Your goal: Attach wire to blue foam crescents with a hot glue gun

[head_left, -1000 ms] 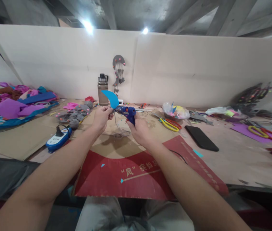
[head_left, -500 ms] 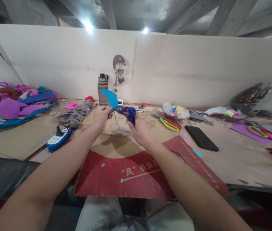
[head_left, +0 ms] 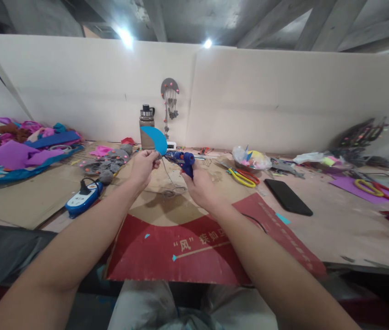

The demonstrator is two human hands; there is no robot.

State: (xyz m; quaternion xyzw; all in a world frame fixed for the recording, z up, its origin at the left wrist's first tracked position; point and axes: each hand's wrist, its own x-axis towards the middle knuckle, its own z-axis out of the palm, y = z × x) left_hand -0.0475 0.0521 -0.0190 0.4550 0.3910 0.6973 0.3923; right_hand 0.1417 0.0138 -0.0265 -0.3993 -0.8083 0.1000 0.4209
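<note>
Pinched in the fingers of my left hand [head_left: 145, 167] is a blue crescent-shaped felt piece [head_left: 156, 138], raised above the table with its curved tip pointing up and left. A thin grey cord [head_left: 167, 169] hangs from beside these fingers down to a loose coil on the cardboard. My right hand [head_left: 201, 185] is wrapped round the handle of a blue hot glue gun [head_left: 186, 160]. Its nozzle points left, close to the lower end of the felt; whether they touch I cannot tell. A glue stick sticks out of the gun's rear.
A red-and-tan cardboard sheet [head_left: 180, 256] lies under my hands. On the left are a power strip [head_left: 83, 198] and felt scraps [head_left: 19, 153]. Yellow-and-red scissors [head_left: 244, 178] and a black phone [head_left: 288, 197] lie right. Behind stand a bottle [head_left: 146, 126] and a hanging grey moon ornament [head_left: 170, 87].
The felt piece and my left fingers have shifted very slightly left and up. The glue gun stays almost in place beside them.
</note>
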